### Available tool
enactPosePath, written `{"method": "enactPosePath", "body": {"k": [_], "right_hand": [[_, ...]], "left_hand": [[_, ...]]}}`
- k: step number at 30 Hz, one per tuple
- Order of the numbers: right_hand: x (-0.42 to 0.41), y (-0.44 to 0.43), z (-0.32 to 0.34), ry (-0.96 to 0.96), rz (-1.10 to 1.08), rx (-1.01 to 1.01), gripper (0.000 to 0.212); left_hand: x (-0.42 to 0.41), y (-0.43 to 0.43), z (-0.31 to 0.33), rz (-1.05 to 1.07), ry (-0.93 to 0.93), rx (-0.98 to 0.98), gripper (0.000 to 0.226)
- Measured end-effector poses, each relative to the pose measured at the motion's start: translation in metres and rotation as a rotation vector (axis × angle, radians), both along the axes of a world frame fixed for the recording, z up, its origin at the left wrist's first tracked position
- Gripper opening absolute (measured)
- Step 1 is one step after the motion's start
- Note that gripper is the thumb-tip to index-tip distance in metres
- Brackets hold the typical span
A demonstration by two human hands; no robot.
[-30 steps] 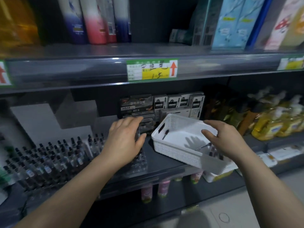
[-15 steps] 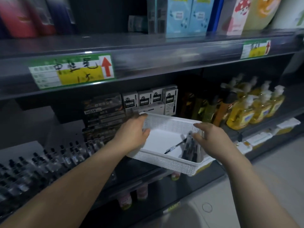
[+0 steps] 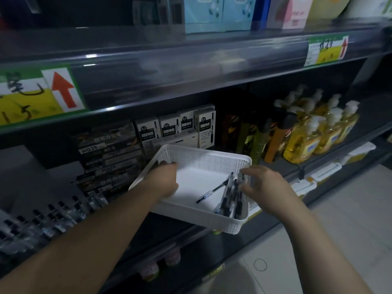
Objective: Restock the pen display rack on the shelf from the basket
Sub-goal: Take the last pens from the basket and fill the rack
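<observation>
A white perforated basket (image 3: 203, 158) sits tilted at the shelf's front edge, partly overhanging it. Several black-capped pens (image 3: 232, 198) lie piled against its right wall, and one pen (image 3: 212, 191) lies apart on the white floor. My left hand (image 3: 163, 180) grips the basket's left rim, thumb inside. My right hand (image 3: 263, 182) is over the right rim with fingers curled at the pen pile; whether it holds a pen is unclear. The pen display rack (image 3: 48, 217), full of upright black-capped pens, stands at the lower left.
Stacked dark pen boxes (image 3: 108, 158) and white refill boxes (image 3: 184, 126) stand behind the basket. Yellow pump bottles (image 3: 318, 132) fill the shelf to the right. An upper shelf edge with price labels (image 3: 326, 50) overhangs. Pale floor lies at the lower right.
My left hand left the rack and took hold of the basket's left rim. The right hand stayed at the right rim by the pens. The view swung right, so the rack slid left.
</observation>
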State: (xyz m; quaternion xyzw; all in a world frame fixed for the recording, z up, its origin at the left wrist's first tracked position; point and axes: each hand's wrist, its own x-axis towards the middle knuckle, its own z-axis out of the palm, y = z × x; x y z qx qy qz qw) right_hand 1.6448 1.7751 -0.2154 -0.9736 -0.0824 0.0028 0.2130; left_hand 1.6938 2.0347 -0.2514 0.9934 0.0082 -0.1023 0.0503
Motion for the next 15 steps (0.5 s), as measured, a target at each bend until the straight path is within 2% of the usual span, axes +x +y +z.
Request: {"method": "enactPosePath", "body": {"k": [2, 6, 11, 15], "right_hand": [[0.001, 0.0, 0.0, 0.008, 0.002, -0.002, 0.047], [0.002, 0.003, 0.0, 0.017, 0.01, 0.022, 0.047], [0.002, 0.004, 0.0, 0.023, 0.012, 0.042, 0.046], [0.003, 0.002, 0.001, 0.022, 0.006, 0.03, 0.046]], "left_hand": [[0.002, 0.0, -0.006, 0.014, 0.055, 0.019, 0.03], [0.008, 0.0, -0.014, 0.067, 0.085, -0.009, 0.027], [0.012, -0.002, -0.02, 0.089, 0.021, -0.131, 0.047], [0.011, -0.013, -0.016, 0.002, 0.069, -0.27, 0.057]]}}
